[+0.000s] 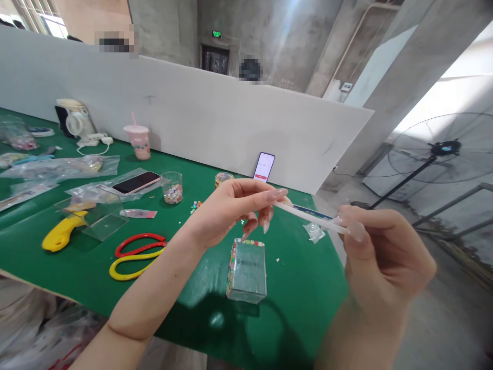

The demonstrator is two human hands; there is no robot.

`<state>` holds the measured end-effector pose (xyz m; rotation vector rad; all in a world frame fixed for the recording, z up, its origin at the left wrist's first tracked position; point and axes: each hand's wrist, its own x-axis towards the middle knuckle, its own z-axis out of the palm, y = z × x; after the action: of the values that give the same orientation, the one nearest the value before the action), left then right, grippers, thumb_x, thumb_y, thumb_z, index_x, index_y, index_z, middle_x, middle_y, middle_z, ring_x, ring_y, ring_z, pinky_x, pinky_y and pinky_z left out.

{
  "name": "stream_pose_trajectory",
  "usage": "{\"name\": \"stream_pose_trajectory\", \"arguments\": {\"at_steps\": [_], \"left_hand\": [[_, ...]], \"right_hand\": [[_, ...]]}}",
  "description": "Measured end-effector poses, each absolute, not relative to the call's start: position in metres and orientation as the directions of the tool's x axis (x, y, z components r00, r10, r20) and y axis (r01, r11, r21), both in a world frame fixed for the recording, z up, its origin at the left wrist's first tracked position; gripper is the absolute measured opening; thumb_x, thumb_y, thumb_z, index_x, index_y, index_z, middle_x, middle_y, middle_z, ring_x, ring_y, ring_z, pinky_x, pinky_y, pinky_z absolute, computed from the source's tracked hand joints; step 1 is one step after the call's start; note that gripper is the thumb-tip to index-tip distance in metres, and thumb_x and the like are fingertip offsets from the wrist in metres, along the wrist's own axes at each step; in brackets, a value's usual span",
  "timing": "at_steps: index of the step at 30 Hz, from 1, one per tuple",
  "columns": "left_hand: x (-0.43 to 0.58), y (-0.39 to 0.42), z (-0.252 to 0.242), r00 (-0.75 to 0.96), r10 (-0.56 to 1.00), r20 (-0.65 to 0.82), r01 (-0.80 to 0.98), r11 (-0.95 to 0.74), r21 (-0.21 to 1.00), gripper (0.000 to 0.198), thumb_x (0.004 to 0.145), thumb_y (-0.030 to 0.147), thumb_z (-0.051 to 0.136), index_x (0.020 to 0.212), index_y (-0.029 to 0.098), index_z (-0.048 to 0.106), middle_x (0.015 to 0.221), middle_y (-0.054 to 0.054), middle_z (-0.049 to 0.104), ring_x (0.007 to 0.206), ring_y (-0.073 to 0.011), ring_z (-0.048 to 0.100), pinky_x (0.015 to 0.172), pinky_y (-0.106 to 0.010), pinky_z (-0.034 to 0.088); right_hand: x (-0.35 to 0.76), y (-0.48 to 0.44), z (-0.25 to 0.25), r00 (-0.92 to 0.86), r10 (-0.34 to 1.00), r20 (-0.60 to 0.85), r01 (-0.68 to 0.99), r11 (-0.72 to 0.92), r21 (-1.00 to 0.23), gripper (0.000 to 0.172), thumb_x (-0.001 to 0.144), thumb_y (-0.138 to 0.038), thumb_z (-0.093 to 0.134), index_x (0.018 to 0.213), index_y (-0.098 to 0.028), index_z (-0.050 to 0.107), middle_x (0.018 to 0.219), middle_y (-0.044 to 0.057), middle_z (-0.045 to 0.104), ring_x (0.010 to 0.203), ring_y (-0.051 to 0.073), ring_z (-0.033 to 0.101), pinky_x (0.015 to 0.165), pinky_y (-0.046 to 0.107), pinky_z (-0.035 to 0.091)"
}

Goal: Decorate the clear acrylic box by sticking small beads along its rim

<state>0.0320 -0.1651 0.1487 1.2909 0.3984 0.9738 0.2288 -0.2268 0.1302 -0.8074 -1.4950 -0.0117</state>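
A narrow white strip is stretched between my two hands above the table. My left hand pinches its left end between thumb and forefinger, while the other fingers curl below. At the opposite end, my right hand grips the strip between thumb and fingers. Something dark blue and flat shows just behind the strip, partly hidden. Below and between the hands stands a clear plastic box with colourful beads along its left and far edges. Small loose beads lie behind my left wrist.
Red and yellow-handled scissors lie partly behind my left forearm. A yellow-handled tool, clear cup of beads, phone and pink tumbler sit leftward. A lit phone leans on the white partition. A fan stands right.
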Motion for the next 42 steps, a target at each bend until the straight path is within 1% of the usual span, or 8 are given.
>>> {"name": "stream_pose_trajectory", "arguments": {"at_steps": [7,13,19,26,30,35,40,42], "left_hand": [[0.0296,-0.165,0.1491,0.564,0.792,0.233,-0.38,-0.002,0.925,0.018,0.09,0.031,0.071,0.081,0.017,0.078,0.053,0.004,0.058,0.045,-0.0038,0.052,0.035,-0.009,0.036],[0.0299,-0.1676,0.1519,0.559,0.795,0.236,-0.379,-0.008,0.925,0.014,0.084,0.028,0.077,0.075,0.017,0.077,0.051,0.006,0.058,0.038,-0.0016,0.045,0.034,-0.01,0.035],[0.0314,-0.1687,0.1534,0.556,0.799,0.227,-0.36,-0.015,0.933,0.014,0.084,0.025,0.075,0.072,0.017,0.075,0.051,0.006,0.057,0.038,-0.0015,0.045,0.035,-0.01,0.035],[0.0312,-0.1669,0.1468,0.543,0.801,0.253,-0.354,-0.055,0.934,0.015,0.087,0.029,0.074,0.078,0.018,0.076,0.055,0.004,0.061,0.044,-0.0039,0.053,0.035,-0.011,0.035],[0.0327,-0.1686,0.1471,0.475,0.832,0.287,-0.3,-0.154,0.942,0.016,0.089,0.029,0.072,0.079,0.017,0.074,0.06,0.003,0.065,0.049,-0.0051,0.058,0.037,-0.011,0.04],[0.0312,-0.17,0.1506,0.385,0.843,0.375,-0.133,-0.351,0.927,0.018,0.093,0.028,0.065,0.081,0.015,0.068,0.063,0.0,0.068,0.057,-0.0098,0.065,0.042,-0.014,0.047],[0.0267,-0.1714,0.148,0.364,0.746,0.558,-0.074,-0.573,0.816,0.02,0.099,0.029,0.054,0.084,0.018,0.06,0.056,0.006,0.052,0.046,-0.0054,0.05,0.047,-0.017,0.045],[0.0264,-0.1737,0.1463,0.35,0.722,0.597,-0.086,-0.61,0.788,0.016,0.101,0.03,0.052,0.092,0.019,0.06,0.056,0.008,0.047,0.047,-0.0058,0.047,0.05,-0.018,0.045]], "right_hand": [[0.2292,-0.2256,0.1299,0.136,0.418,0.898,0.476,0.767,-0.43,0.011,0.087,-0.02,0.067,0.077,-0.023,0.066,0.059,-0.003,0.054,0.046,0.011,0.042,0.042,0.029,0.029],[0.2275,-0.2268,0.1321,0.141,0.445,0.884,0.461,0.76,-0.457,0.01,0.088,-0.023,0.067,0.078,-0.024,0.066,0.062,-0.002,0.055,0.047,0.011,0.043,0.042,0.028,0.03],[0.2291,-0.2271,0.1315,0.131,0.445,0.886,0.484,0.751,-0.449,0.011,0.088,-0.02,0.066,0.078,-0.024,0.065,0.06,-0.003,0.055,0.047,0.012,0.042,0.042,0.028,0.031],[0.2273,-0.2252,0.1292,0.166,0.423,0.891,0.485,0.752,-0.447,0.011,0.086,-0.021,0.068,0.076,-0.023,0.065,0.06,-0.003,0.056,0.048,0.011,0.044,0.042,0.028,0.031],[0.2271,-0.2255,0.1291,0.138,0.434,0.89,0.521,0.732,-0.438,0.011,0.086,-0.016,0.067,0.079,-0.023,0.065,0.061,-0.004,0.056,0.05,0.01,0.045,0.043,0.026,0.034],[0.2254,-0.2252,0.1313,0.067,0.402,0.913,0.572,0.735,-0.365,0.015,0.084,-0.008,0.066,0.081,-0.022,0.065,0.063,-0.005,0.057,0.052,0.009,0.046,0.044,0.025,0.034],[0.2273,-0.231,0.132,0.011,0.392,0.92,0.621,0.719,-0.313,0.017,0.083,-0.007,0.066,0.085,-0.024,0.067,0.067,-0.004,0.06,0.056,0.011,0.048,0.046,0.026,0.032],[0.2284,-0.2347,0.1321,0.033,0.399,0.916,0.62,0.711,-0.332,0.018,0.082,-0.007,0.067,0.087,-0.024,0.067,0.068,-0.004,0.058,0.056,0.011,0.047,0.047,0.027,0.032]]}}
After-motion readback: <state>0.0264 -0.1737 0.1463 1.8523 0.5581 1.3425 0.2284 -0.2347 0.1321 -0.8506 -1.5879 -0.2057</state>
